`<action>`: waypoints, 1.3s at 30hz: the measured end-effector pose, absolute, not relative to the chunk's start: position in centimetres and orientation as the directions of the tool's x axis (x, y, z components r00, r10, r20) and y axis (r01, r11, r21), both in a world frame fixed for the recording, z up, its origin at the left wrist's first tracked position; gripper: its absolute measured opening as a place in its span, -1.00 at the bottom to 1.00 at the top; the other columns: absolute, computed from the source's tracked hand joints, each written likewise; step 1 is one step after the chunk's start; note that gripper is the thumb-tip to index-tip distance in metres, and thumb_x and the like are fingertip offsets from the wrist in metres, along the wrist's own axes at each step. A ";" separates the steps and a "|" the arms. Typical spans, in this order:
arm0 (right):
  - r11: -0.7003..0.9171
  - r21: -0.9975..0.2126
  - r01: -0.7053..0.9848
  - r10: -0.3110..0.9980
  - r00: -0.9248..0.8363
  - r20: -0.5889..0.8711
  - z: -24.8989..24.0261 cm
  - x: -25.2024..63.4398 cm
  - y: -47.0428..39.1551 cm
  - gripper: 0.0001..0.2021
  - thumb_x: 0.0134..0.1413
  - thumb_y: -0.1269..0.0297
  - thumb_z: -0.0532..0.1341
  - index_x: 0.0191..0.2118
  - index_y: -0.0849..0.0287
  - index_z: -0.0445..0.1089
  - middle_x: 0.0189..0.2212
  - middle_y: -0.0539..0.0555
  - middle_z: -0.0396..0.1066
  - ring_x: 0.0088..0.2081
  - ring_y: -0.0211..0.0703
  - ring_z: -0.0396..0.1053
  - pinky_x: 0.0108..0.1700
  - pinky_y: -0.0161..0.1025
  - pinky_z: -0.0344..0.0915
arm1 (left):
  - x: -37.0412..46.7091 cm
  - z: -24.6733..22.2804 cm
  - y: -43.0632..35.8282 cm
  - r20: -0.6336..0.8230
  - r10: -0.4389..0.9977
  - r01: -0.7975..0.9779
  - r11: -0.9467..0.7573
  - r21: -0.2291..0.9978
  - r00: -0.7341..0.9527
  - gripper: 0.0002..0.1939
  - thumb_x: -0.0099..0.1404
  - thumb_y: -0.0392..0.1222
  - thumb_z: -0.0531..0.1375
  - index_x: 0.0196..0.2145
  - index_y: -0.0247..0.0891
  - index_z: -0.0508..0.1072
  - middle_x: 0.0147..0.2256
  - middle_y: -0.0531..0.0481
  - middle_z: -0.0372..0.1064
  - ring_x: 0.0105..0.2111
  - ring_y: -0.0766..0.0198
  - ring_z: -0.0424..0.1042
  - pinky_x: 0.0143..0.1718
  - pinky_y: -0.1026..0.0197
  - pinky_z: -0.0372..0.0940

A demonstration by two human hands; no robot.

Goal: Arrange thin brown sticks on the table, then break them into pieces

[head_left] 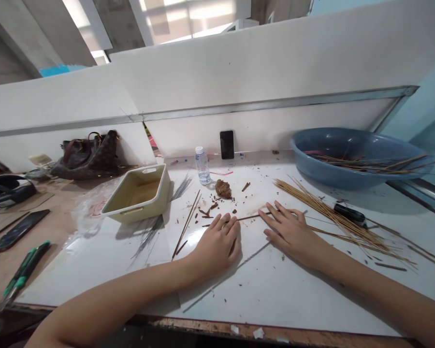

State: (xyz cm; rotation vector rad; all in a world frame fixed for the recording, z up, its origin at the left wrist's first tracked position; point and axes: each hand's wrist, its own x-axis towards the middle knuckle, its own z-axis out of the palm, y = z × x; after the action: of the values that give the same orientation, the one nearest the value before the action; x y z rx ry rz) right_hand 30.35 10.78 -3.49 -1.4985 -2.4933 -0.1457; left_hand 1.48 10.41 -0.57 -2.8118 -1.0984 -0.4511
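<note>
A thin brown stick (249, 217) lies across the white tabletop between my hands. My left hand (219, 244) rests palm down at its left end, fingers slightly bent and not gripping. Over its right part my right hand (292, 234) lies flat with fingers spread; the stick's ends are partly hidden under the hands. Just beyond is a brown clay-like lump (223, 189), with crumbs and short broken pieces around it. Two longer dark sticks (186, 224) lie left of my left hand. A bundle of thin tan sticks (326, 212) is right of my right hand.
A blue basin (348, 179) with long sticks stands back right, near a black-handled tool (350, 212). Further back are a water bottle (203, 166) and phone (226, 145). Leftward are a yellowish tub (155, 205), thin wires (148, 237), handbag (89, 157) and green-black pliers (25, 270).
</note>
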 end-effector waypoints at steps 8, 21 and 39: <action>0.510 -0.025 0.860 0.830 -0.484 0.279 -2.6 29.8 10.2 -0.46 0.61 0.02 -0.08 0.40 0.12 0.38 0.52 0.24 0.15 0.56 0.25 -0.04 0.35 0.25 0.07 | 1.4 -1.2 10.2 0.289 0.627 0.655 -0.756 0.000 0.723 -0.49 0.58 -0.19 0.01 0.35 -0.45 0.40 0.32 -0.30 0.43 0.38 -0.14 0.35 0.51 -0.26 0.07; 0.456 -0.062 0.888 0.865 -0.425 0.266 -3.0 30.4 11.2 -0.45 0.59 0.00 -0.08 0.49 0.01 0.27 0.55 0.20 0.08 0.56 0.34 -0.06 0.32 0.33 0.10 | 1.5 -0.9 10.4 0.208 0.711 0.713 -0.697 0.078 0.672 -0.38 0.58 -0.13 0.03 0.49 -0.39 0.21 0.45 -0.30 0.21 0.50 -0.14 0.14 0.49 -0.27 0.12; 0.488 -0.127 0.864 0.851 -0.438 0.290 -2.4 31.5 12.1 -0.52 0.60 0.11 -0.08 0.30 -0.09 0.51 0.51 0.15 0.18 0.55 0.30 -0.01 0.30 0.32 0.10 | 1.4 -0.8 10.3 0.288 0.671 0.683 -0.727 0.074 0.683 -0.38 0.55 -0.15 0.06 0.49 -0.37 0.21 0.37 -0.31 0.36 0.51 -0.10 0.11 0.54 -0.31 -0.03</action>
State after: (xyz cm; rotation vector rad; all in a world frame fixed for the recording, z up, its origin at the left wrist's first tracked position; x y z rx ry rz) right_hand 31.48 12.09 -2.38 -1.4452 -2.4232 -0.0572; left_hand 1.44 10.33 -0.81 -2.8458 -1.1443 -0.4627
